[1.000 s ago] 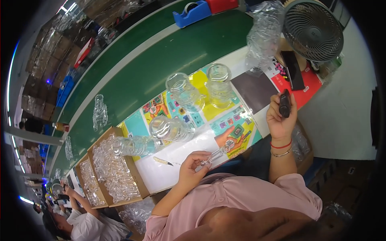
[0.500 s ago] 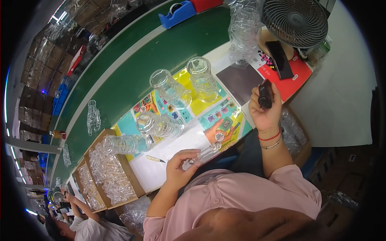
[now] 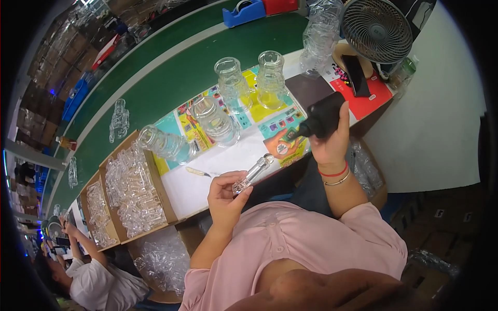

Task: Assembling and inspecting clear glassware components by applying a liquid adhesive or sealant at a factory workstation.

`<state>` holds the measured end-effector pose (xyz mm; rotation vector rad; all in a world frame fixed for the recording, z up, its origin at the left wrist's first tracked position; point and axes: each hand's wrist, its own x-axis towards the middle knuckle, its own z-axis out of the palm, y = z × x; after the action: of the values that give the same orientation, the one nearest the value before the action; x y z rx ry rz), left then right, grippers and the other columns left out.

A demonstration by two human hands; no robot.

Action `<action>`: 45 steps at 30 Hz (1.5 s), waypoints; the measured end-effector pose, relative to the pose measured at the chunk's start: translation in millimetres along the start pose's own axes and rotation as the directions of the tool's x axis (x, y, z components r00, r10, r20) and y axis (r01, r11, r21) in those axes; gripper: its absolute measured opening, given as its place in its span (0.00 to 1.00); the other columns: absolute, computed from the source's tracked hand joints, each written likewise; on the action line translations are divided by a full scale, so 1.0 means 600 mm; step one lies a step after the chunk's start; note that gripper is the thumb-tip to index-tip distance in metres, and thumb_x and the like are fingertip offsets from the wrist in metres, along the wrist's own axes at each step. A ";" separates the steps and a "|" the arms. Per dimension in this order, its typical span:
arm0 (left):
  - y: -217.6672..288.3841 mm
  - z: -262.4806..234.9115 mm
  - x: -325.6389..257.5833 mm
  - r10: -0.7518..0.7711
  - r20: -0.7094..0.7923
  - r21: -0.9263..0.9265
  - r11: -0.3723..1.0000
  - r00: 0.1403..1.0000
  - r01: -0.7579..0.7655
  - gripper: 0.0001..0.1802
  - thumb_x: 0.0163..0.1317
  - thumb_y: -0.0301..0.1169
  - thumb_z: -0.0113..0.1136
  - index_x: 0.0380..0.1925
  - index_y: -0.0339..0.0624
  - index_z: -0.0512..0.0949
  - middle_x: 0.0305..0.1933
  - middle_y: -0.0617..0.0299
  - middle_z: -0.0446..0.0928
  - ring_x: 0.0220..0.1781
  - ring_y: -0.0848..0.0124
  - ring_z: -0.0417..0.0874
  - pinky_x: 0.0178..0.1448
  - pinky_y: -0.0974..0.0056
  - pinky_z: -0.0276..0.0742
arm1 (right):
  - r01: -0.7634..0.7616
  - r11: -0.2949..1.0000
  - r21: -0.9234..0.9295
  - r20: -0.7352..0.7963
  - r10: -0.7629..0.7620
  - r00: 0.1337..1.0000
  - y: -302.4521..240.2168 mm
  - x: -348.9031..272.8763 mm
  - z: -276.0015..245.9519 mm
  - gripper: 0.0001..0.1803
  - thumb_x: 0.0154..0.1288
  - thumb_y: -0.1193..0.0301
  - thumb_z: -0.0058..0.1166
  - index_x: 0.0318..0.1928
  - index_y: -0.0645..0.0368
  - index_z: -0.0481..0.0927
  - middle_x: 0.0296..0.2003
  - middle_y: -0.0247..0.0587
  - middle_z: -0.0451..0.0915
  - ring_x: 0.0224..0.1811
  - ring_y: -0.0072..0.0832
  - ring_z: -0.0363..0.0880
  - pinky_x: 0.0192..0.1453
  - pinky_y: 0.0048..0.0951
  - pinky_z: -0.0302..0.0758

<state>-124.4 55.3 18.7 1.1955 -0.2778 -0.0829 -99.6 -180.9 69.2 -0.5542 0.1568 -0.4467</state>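
Head: in fingers, one bottle, apparently one tube

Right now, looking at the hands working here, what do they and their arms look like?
These are a person's own: the left hand and the right hand wear no gloves and have no cables. The short sleeves are plain pale pink. On the right wrist sit a thin red band and a shiny metallic bangle; the left wrist shows neither.
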 end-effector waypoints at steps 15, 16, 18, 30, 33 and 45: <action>0.019 -0.002 -0.054 0.058 -0.022 -0.056 0.997 0.998 -0.059 0.20 0.47 0.12 0.61 0.39 0.36 0.68 0.48 0.47 0.72 0.49 0.66 0.76 0.52 0.66 0.74 | 0.022 0.995 -0.095 0.220 -0.001 0.975 0.025 -0.077 0.022 0.23 0.66 0.57 0.46 0.51 0.63 0.69 0.39 0.43 0.78 0.39 0.30 0.80 0.42 0.29 0.78; 0.019 -0.002 -0.057 0.052 -0.020 -0.069 0.996 0.998 -0.053 0.19 0.47 0.11 0.61 0.39 0.36 0.68 0.48 0.47 0.72 0.51 0.66 0.75 0.54 0.66 0.72 | 0.007 0.995 -0.101 0.215 0.015 0.976 0.027 -0.082 0.025 0.23 0.66 0.57 0.46 0.51 0.63 0.69 0.39 0.43 0.78 0.39 0.30 0.80 0.42 0.29 0.78; 0.019 -0.002 -0.052 0.075 -0.028 -0.059 0.995 0.997 -0.077 0.20 0.47 0.11 0.61 0.39 0.36 0.68 0.48 0.47 0.73 0.51 0.66 0.75 0.53 0.66 0.73 | 0.043 0.996 -0.076 0.328 -0.016 0.944 0.029 -0.090 0.035 0.25 0.65 0.56 0.46 0.51 0.64 0.67 0.39 0.44 0.77 0.40 0.31 0.78 0.43 0.29 0.77; 0.012 -0.014 -0.061 0.171 0.006 -0.022 0.985 0.985 -0.171 0.20 0.47 0.11 0.60 0.41 0.33 0.68 0.51 0.45 0.71 0.52 0.64 0.76 0.53 0.65 0.75 | 0.390 0.784 -0.483 0.539 -0.085 0.838 0.028 -0.132 0.044 0.29 0.57 0.54 0.53 0.49 0.63 0.63 0.35 0.51 0.75 0.34 0.32 0.77 0.38 0.31 0.78; 0.012 -0.011 -0.062 0.192 0.004 0.001 0.981 0.981 -0.192 0.20 0.47 0.10 0.61 0.40 0.34 0.68 0.51 0.45 0.71 0.50 0.65 0.77 0.52 0.66 0.77 | 0.445 0.724 -0.527 0.552 -0.106 0.827 0.026 -0.143 0.050 0.30 0.56 0.54 0.56 0.48 0.63 0.63 0.35 0.51 0.75 0.33 0.32 0.77 0.37 0.31 0.79; 0.009 -0.012 -0.060 0.291 0.010 0.048 0.955 0.957 -0.291 0.22 0.44 0.10 0.62 0.39 0.35 0.68 0.50 0.44 0.71 0.53 0.62 0.75 0.53 0.64 0.76 | 0.598 0.673 -0.435 0.780 -0.049 0.623 0.019 -0.136 0.050 0.22 0.57 0.74 0.54 0.49 0.68 0.61 0.37 0.54 0.77 0.40 0.34 0.80 0.44 0.30 0.77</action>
<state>-157.5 71.3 15.4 1.1917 -0.4577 0.1810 -160.6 -121.6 90.3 -1.4787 -0.6193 -0.5222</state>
